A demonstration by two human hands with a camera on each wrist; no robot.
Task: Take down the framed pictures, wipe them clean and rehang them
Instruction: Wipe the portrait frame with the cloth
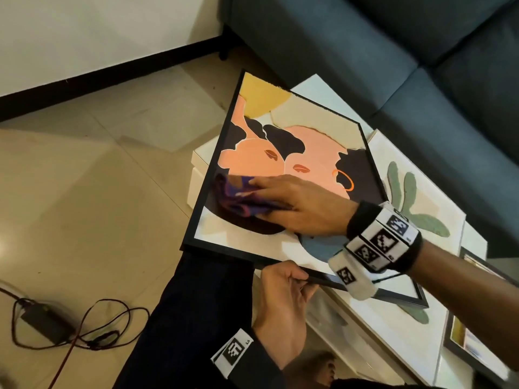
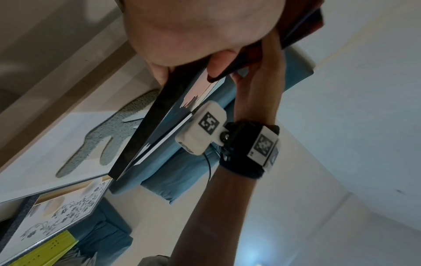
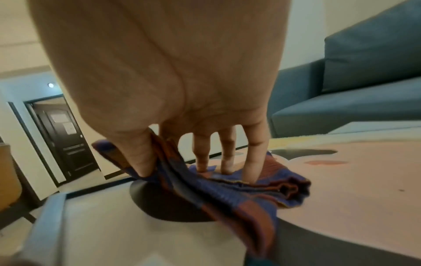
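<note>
A black-framed picture [image 1: 295, 141] of peach faces with dark hair lies tilted, its far end on the white table [image 1: 200, 160] and its near end over my leg. My right hand [image 1: 261, 197] lies flat over a purple and orange cloth [image 1: 236, 202] and presses it onto the glass near the lower left corner. In the right wrist view the cloth [image 3: 227, 194] runs up between thumb and forefinger while the other fingers [image 3: 255, 162] push down on it. My left hand [image 1: 283, 284] grips the frame's near edge [image 2: 145, 136], thumb on top.
A white-framed cactus picture [image 1: 415, 197] lies on the table under the held one, and another dark-framed picture [image 1: 463, 341] sits at the right. A blue sofa [image 1: 365, 51] stands behind. A power adapter with cables [image 1: 47, 321] lies on the tiled floor at the left.
</note>
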